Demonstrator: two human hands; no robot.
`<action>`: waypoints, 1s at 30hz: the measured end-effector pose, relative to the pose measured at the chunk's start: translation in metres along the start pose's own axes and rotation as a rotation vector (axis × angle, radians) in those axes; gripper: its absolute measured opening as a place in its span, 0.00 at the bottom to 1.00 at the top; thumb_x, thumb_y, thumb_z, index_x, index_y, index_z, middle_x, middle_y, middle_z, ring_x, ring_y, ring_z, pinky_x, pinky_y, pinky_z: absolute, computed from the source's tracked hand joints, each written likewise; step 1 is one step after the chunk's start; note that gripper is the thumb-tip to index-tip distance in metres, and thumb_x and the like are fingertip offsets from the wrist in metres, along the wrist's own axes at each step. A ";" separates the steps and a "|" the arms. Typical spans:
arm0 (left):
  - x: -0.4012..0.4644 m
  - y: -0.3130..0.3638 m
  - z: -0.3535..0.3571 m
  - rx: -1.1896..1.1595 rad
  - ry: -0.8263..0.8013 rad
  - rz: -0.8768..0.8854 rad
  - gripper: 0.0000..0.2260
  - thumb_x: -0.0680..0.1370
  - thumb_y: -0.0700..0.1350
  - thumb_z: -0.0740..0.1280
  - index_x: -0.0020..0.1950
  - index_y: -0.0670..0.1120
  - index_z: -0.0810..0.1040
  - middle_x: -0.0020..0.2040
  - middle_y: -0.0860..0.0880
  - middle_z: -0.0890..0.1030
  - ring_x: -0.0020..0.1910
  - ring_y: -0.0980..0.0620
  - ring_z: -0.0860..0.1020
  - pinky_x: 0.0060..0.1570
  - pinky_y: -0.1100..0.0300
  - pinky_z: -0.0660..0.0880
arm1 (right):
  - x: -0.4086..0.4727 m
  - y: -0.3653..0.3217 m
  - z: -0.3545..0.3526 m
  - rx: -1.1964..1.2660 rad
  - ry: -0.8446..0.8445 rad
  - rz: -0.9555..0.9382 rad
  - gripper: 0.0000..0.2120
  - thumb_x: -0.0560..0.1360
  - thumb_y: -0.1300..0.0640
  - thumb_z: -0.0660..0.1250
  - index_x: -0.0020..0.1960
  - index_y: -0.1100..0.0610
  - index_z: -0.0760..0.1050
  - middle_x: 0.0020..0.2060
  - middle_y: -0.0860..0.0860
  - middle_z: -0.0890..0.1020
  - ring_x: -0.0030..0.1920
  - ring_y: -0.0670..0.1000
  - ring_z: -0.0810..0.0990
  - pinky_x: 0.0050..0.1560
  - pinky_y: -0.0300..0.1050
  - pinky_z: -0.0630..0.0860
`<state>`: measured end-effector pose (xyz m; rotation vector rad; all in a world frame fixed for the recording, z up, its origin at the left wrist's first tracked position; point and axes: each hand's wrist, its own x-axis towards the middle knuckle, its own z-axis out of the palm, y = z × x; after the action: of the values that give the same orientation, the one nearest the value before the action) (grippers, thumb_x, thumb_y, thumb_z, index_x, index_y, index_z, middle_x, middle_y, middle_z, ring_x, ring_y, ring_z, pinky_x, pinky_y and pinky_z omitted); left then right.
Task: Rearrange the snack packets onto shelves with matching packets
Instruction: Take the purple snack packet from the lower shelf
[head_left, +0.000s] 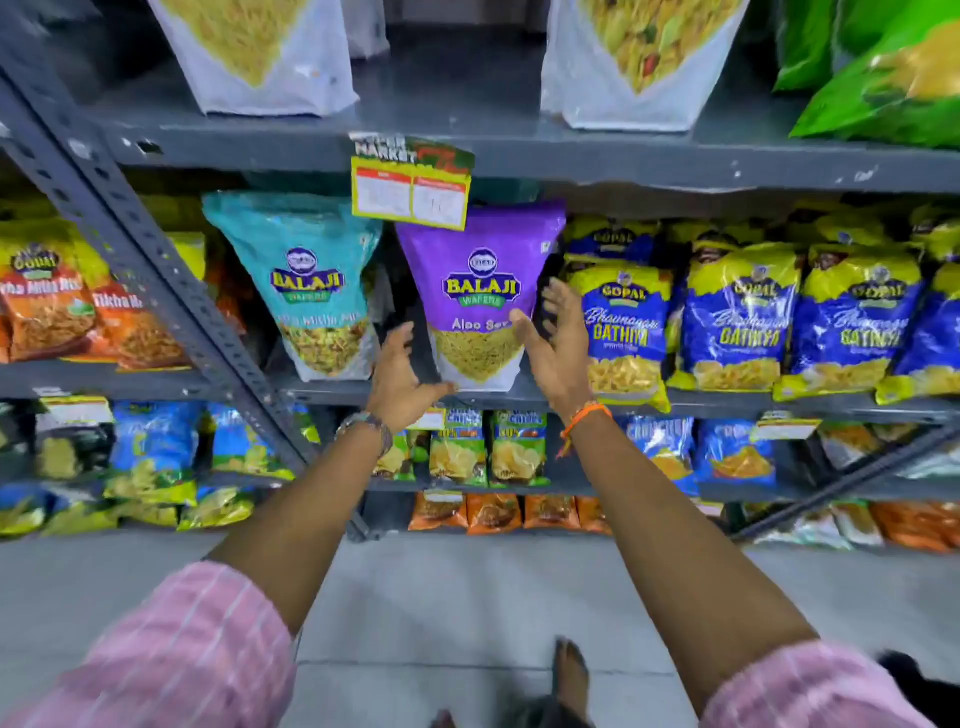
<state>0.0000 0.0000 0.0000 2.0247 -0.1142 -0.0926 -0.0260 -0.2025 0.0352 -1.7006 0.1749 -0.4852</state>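
While the purple pouch (478, 296) stands between them, left hand (402, 371) and right hand (553, 340) flank its glossy sides, fingers spread wide.

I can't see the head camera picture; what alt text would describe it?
Two open hands, left hand and right hand, flank an upright purple Balaji packet on a grey shelf, with a teal Balaji packet on one side and blue Gopal packets on the other.
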 end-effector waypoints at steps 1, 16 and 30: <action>0.008 -0.004 0.006 -0.006 -0.004 -0.019 0.48 0.67 0.38 0.83 0.80 0.40 0.58 0.78 0.44 0.66 0.75 0.49 0.67 0.75 0.48 0.68 | 0.009 0.003 0.004 0.038 -0.018 0.037 0.36 0.73 0.51 0.74 0.76 0.60 0.64 0.71 0.55 0.73 0.67 0.50 0.72 0.64 0.42 0.71; 0.058 -0.042 0.026 -0.108 -0.105 0.018 0.47 0.53 0.63 0.85 0.68 0.60 0.70 0.68 0.48 0.80 0.70 0.46 0.78 0.67 0.38 0.76 | 0.063 0.017 0.009 0.049 -0.243 0.113 0.30 0.70 0.62 0.79 0.67 0.63 0.72 0.57 0.56 0.84 0.54 0.49 0.85 0.51 0.42 0.84; -0.024 -0.029 0.029 -0.010 -0.051 0.048 0.37 0.58 0.46 0.88 0.64 0.48 0.76 0.54 0.52 0.85 0.54 0.55 0.84 0.55 0.49 0.83 | -0.009 0.002 -0.022 0.077 -0.186 0.197 0.25 0.69 0.62 0.79 0.64 0.62 0.76 0.57 0.58 0.86 0.57 0.56 0.86 0.57 0.55 0.84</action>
<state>-0.0264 -0.0101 -0.0379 2.0090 -0.1940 -0.1144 -0.0423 -0.2193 0.0335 -1.6235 0.1844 -0.1840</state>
